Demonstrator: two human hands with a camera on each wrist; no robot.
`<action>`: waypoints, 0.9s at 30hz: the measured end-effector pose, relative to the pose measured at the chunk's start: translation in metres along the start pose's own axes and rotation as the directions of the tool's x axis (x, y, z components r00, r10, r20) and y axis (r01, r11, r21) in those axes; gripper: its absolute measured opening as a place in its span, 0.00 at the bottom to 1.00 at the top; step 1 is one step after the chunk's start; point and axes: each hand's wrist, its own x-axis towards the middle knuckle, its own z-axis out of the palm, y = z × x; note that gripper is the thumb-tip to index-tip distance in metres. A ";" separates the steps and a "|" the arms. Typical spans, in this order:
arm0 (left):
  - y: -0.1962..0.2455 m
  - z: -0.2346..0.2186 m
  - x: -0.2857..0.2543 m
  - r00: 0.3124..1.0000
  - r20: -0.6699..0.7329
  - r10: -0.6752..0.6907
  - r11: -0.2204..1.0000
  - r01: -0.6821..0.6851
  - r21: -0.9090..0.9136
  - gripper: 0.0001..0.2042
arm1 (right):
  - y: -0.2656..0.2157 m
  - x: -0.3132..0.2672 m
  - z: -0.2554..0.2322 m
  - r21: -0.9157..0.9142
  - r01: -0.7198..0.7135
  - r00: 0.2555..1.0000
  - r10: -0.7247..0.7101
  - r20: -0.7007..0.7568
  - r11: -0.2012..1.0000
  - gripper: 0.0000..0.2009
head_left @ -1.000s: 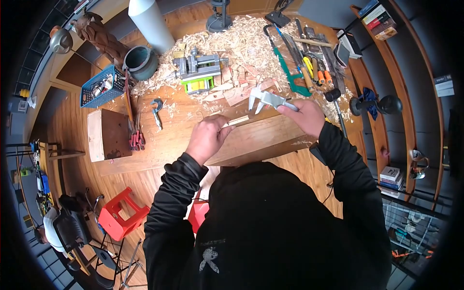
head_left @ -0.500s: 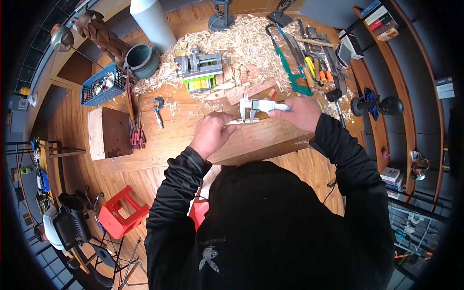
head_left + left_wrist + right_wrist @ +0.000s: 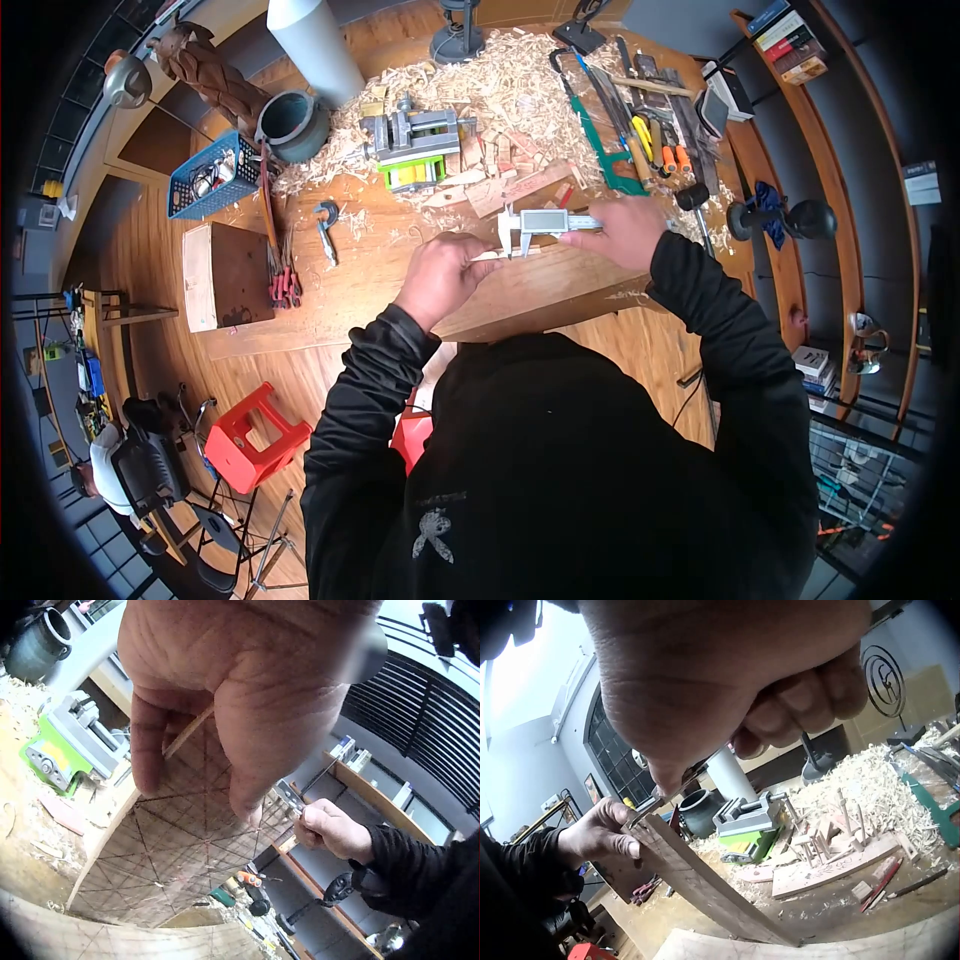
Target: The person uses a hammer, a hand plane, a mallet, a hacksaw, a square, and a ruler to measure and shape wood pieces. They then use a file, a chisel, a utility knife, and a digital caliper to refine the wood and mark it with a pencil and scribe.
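A thin curved board, marked with crossing lines [image 3: 187, 832], is pinched between thumb and fingers of the left hand [image 3: 440, 277] at its near end. In the right wrist view the board [image 3: 705, 881] leans, its low end by another wooden piece [image 3: 840, 946]. The right hand [image 3: 628, 235] grips a silver digital caliper [image 3: 545, 221] by its beam, display facing up. The caliper's jaws point at the board's edge beside the left fingertips; whether they touch it I cannot tell. The right hand [image 3: 334, 829] is beyond the board in the left wrist view.
Wood shavings [image 3: 520, 75] cover the back of the table. A grey and green vise [image 3: 412, 140], wood offcuts [image 3: 535, 185], a green-framed saw [image 3: 605, 155] and chisels [image 3: 665, 145] lie beyond the hands. Left are a clamp [image 3: 326, 232], a blue basket [image 3: 212, 180] and a box [image 3: 228, 277].
The caliper has moved left and swung from a slant to nearly level, its jaws now by the board's edge. The right hand shifted slightly left; the left hand kept its pinch and moved slightly.
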 end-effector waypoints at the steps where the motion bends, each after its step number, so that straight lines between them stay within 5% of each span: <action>1: 0.001 -0.001 0.001 1.000 0.008 0.001 1.000 -0.001 -0.012 0.09 | 0.000 0.001 0.000 -0.016 0.023 1.000 -0.023 0.013 1.000 0.31; 11: 0.004 -0.002 -0.001 0.999 0.026 -0.022 1.000 0.022 -0.009 0.10 | 0.008 0.000 0.004 0.083 0.149 0.988 -0.151 0.021 0.985 0.21; 27: 0.001 -0.003 -0.007 0.999 0.021 0.032 0.999 -0.032 0.012 0.06 | 0.013 -0.001 0.021 -0.006 0.310 0.946 -0.309 -0.095 0.951 0.14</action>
